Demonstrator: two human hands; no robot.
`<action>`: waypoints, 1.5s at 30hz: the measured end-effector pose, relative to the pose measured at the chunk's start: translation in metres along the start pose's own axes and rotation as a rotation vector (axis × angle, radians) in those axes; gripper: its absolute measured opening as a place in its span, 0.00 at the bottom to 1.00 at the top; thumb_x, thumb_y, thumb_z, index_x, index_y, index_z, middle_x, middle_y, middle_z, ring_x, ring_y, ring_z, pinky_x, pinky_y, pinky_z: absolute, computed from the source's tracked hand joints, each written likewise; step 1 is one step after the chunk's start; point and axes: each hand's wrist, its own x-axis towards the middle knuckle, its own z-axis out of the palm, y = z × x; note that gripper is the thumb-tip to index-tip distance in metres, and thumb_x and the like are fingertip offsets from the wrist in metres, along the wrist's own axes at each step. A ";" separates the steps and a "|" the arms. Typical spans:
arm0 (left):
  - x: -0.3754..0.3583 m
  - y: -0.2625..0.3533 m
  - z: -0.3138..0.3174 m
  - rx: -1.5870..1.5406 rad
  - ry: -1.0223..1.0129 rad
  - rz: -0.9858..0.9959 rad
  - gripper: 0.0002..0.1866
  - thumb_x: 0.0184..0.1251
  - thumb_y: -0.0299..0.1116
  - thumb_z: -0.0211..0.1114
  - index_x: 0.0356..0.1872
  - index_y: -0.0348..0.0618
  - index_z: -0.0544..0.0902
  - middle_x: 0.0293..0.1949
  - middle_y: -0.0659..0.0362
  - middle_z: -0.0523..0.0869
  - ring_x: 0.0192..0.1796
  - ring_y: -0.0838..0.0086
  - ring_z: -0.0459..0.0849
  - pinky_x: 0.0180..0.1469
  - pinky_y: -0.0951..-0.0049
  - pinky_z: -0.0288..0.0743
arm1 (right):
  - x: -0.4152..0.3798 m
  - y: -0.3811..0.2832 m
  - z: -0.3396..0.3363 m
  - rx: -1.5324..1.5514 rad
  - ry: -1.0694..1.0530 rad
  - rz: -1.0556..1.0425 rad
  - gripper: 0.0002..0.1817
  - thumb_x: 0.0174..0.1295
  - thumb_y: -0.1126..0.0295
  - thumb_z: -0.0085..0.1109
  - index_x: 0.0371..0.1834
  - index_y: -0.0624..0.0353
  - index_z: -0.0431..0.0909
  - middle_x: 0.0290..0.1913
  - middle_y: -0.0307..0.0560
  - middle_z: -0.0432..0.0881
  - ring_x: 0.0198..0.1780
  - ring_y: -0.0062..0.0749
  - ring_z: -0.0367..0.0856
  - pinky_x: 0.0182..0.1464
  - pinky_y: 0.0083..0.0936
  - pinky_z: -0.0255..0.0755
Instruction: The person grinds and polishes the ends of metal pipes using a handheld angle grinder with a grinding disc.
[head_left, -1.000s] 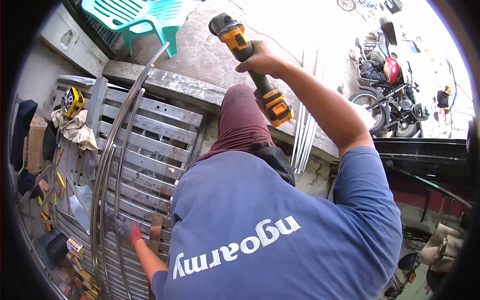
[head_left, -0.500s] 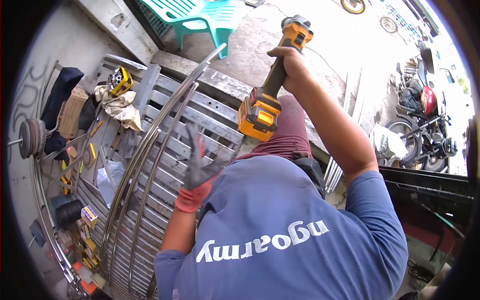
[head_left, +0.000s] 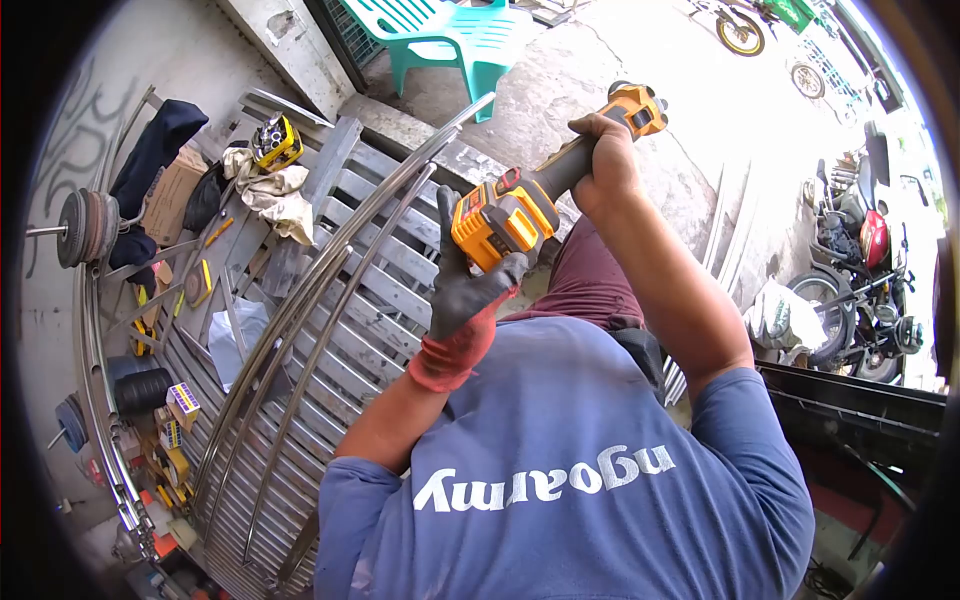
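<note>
A yellow-and-black cordless angle grinder [head_left: 570, 165] is held up in front of my body, tilted with its head toward the upper right. My right hand [head_left: 608, 160], bare, is wrapped round its dark handle just below the head. My left hand [head_left: 468, 290] wears a grey-and-red work glove. It cups the grinder's battery end [head_left: 500, 222], thumb on the near side and fingers along the far side. Beneath and left of it, several curved metal tubes [head_left: 345, 250] lie across a slatted metal frame [head_left: 385, 225].
At the left stand abrasive discs on a spindle [head_left: 85, 228], a cardboard box [head_left: 172, 195], a cloth [head_left: 275, 195] and small boxes [head_left: 183, 402]. A green plastic chair [head_left: 450, 40] stands ahead. Motorcycles [head_left: 860, 250] and a white sack [head_left: 785, 315] are at the right.
My left hand has risen from beside my body and closed on the grinder's battery end. The grinder has tilted nearer to level, its head shifting right. The camera view has shifted slightly.
</note>
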 end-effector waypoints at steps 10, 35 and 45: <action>0.002 0.017 0.015 -0.021 0.072 0.032 0.61 0.64 0.09 0.65 0.95 0.46 0.40 0.71 0.47 0.79 0.67 0.61 0.86 0.73 0.58 0.83 | -0.010 0.012 0.004 -0.041 0.029 0.026 0.15 0.59 0.74 0.68 0.45 0.58 0.73 0.37 0.47 0.76 0.37 0.41 0.78 0.42 0.43 0.80; -0.212 0.064 -0.264 2.035 0.859 -0.224 0.28 0.69 0.38 0.73 0.69 0.40 0.86 0.61 0.45 0.91 0.65 0.47 0.87 0.72 0.47 0.78 | -0.045 0.203 -0.008 -1.853 -1.501 -0.771 0.37 0.61 0.72 0.71 0.77 0.44 0.72 0.59 0.55 0.87 0.66 0.53 0.87 0.67 0.56 0.71; -0.297 0.087 -0.329 2.122 0.946 -0.165 0.25 0.68 0.34 0.71 0.67 0.47 0.90 0.59 0.43 0.92 0.65 0.46 0.87 0.72 0.48 0.78 | -0.030 0.279 -0.006 -2.098 -1.754 -0.744 0.40 0.67 0.73 0.68 0.83 0.42 0.68 0.64 0.59 0.84 0.66 0.56 0.88 0.73 0.62 0.69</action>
